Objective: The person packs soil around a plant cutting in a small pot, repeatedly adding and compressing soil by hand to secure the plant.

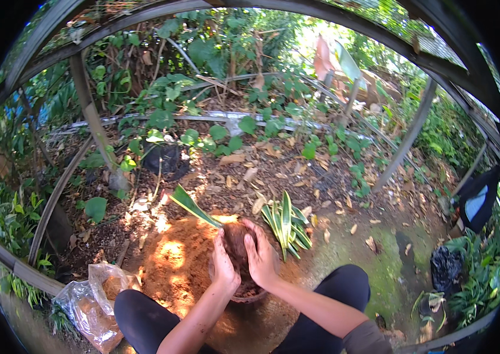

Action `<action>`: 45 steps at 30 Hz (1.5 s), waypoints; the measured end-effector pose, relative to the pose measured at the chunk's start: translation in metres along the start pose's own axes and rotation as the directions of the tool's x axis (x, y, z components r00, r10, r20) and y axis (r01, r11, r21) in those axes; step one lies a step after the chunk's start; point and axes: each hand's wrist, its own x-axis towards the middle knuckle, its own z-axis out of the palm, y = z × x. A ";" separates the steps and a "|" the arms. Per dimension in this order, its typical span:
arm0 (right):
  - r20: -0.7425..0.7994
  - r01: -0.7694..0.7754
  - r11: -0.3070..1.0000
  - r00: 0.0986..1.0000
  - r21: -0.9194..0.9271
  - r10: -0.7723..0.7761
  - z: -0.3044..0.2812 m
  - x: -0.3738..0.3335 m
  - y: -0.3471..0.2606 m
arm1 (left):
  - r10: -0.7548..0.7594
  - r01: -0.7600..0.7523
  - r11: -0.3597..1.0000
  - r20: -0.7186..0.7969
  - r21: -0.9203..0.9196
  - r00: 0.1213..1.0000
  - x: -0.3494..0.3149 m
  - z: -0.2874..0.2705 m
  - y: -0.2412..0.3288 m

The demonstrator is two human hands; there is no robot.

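Note:
Between my two palms sits a dark brown, fibrous clump (236,241), pressed from both sides. My left hand (224,264) cups its left side and my right hand (263,258) its right, fingers held together and pointing away from me. A single green leaf with a pale yellow edge (194,206) slants up and left from beside the clump; its base is hidden. Under my hands shows the rim of a round brownish pot (250,298) with dark bits inside. Several yellow-edged green leaves (286,225) lie on the ground just right of my hands.
A mound of orange-brown soil or coir (170,259) spreads left of the pot. Beside my left knee rests a clear plastic bag (95,307) holding brown material. A black plastic bag (446,268) lies far right. Leaf litter, vines and slanted posts (406,135) stand beyond.

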 end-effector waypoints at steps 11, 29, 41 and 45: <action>0.366 0.308 0.896 0.913 -0.320 -0.183 -0.076 0.014 -0.011 | -0.216 0.219 0.974 0.050 -0.057 0.975 -0.011 0.057 -0.037; 0.511 0.261 0.905 0.857 -0.335 -0.058 -0.015 0.026 -0.007 | -0.171 0.177 0.983 0.124 -0.039 0.977 0.008 0.008 0.012; 0.488 0.297 0.898 0.866 -0.323 -0.111 0.041 0.019 0.011 | -0.055 0.060 0.996 0.073 -0.070 0.996 0.027 -0.039 0.031; 0.493 0.259 0.928 0.864 -0.268 -0.098 0.044 0.018 0.011 | -0.060 0.060 0.994 -0.008 -0.091 0.998 0.020 -0.037 0.035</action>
